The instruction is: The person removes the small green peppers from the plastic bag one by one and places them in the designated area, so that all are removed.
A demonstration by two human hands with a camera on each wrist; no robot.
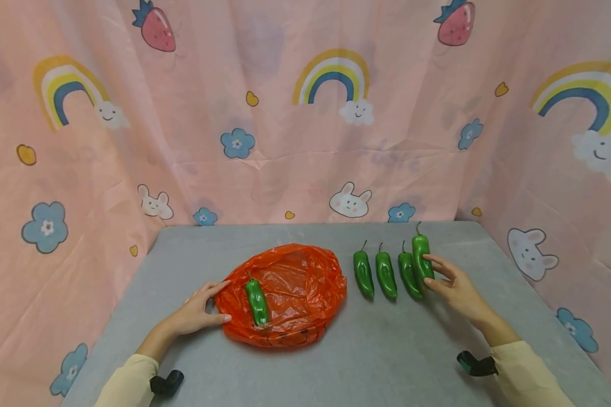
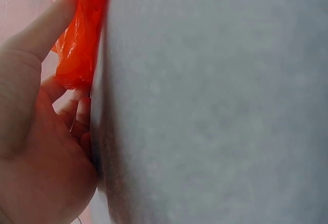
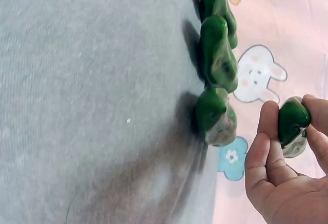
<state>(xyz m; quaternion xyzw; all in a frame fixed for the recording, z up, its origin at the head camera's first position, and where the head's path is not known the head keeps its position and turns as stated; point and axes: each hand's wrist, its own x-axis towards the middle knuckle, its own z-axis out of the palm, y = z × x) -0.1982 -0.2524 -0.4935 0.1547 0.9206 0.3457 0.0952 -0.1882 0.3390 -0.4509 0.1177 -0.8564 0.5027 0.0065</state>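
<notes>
Right hand pinched a glossy pepper, probably light, firm, slippery, best held mid-body; left hand gripped the red bag.

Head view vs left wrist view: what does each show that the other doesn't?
Head only: the right hand holding a green chili pepper, three more green chili peppers in a row on the grey tabletop, and one chili pepper lying in the orange-red plastic bag.
Left wrist only: the palm side of the left hand, close up.
Both: the left hand touching the bag, the tabletop, the pink curtain.
</notes>
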